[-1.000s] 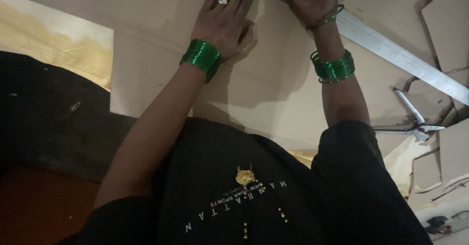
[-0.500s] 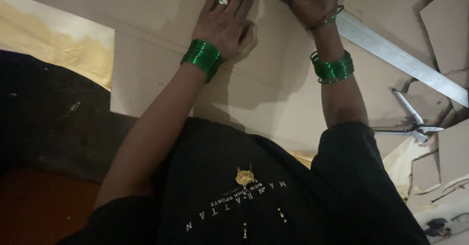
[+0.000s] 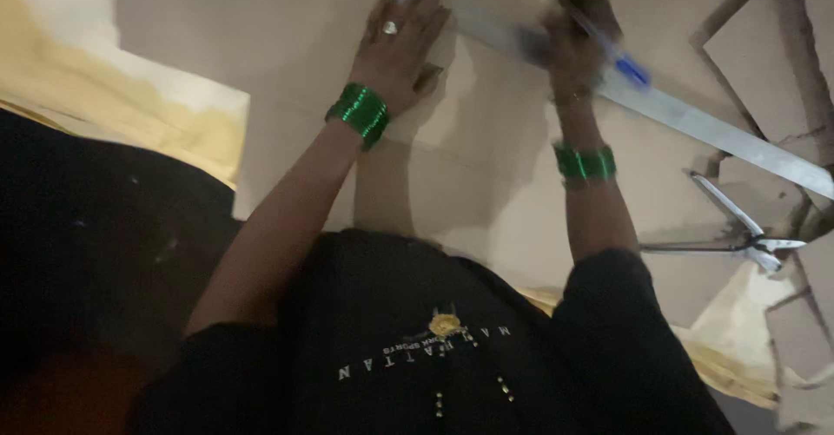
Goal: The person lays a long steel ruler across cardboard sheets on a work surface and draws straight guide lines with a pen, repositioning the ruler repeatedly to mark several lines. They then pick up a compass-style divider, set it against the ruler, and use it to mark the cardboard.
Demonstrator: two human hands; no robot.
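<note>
With the left hand point(image 3: 401, 49) spread flat on the ruler point(image 3: 695, 118) at 12 o'clock and the right hand point(image 3: 569, 40) gripping the pen point(image 3: 621, 57), the ruler could slide on the cardboard point(image 3: 486, 166), skewing the line.

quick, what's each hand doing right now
Left hand: open, flat on the metal ruler and cardboard sheet.
Right hand: closed on a blue pen.

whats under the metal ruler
The metal ruler lies on a cardboard sheet. The left hand and right hand cover parts of it; any marks beneath are hidden.
</note>
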